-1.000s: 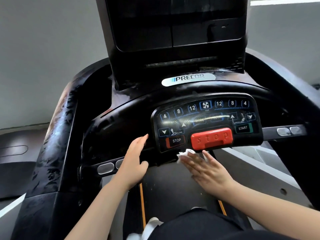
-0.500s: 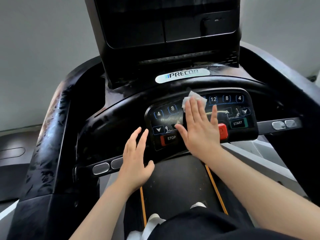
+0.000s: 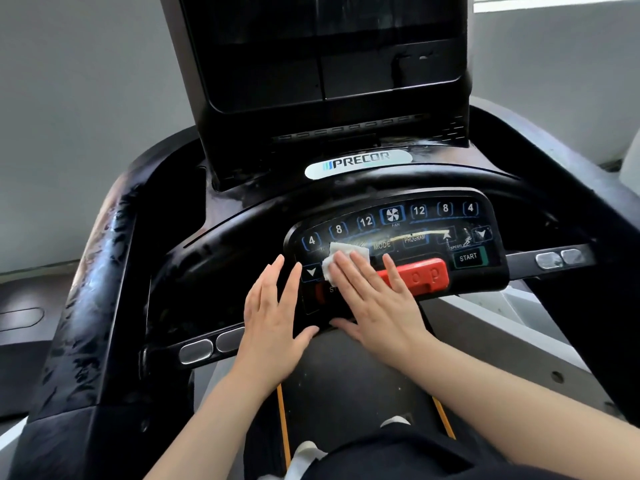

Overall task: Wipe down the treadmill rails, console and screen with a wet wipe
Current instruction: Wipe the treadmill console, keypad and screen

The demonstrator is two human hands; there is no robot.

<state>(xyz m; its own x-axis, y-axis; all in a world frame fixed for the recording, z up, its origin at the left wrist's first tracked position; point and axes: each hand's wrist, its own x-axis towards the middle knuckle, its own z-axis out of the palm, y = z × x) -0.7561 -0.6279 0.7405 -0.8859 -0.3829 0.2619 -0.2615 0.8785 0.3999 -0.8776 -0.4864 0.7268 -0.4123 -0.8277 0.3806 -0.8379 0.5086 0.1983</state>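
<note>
- Since half a second ago the right hand (image 3: 375,303) and the wet wipe (image 3: 341,263) have slid from the top middle of the button panel (image 3: 485,237) down to its lower left, baring the fan key and more of the red stop bar (image 3: 420,273).
- Its fingers lie straight and spread, pressing the wipe flat on the panel; the palm hides the STOP key.
- The left hand (image 3: 273,317) has shifted right, fingers straight and holding nothing; whether its fingertips touch the panel's edge is hard to tell.
- Counted: one wipe, one screen (image 3: 329,60), two metal grip sensors on each handlebar, left (image 3: 211,344) and right (image 3: 559,258).
</note>
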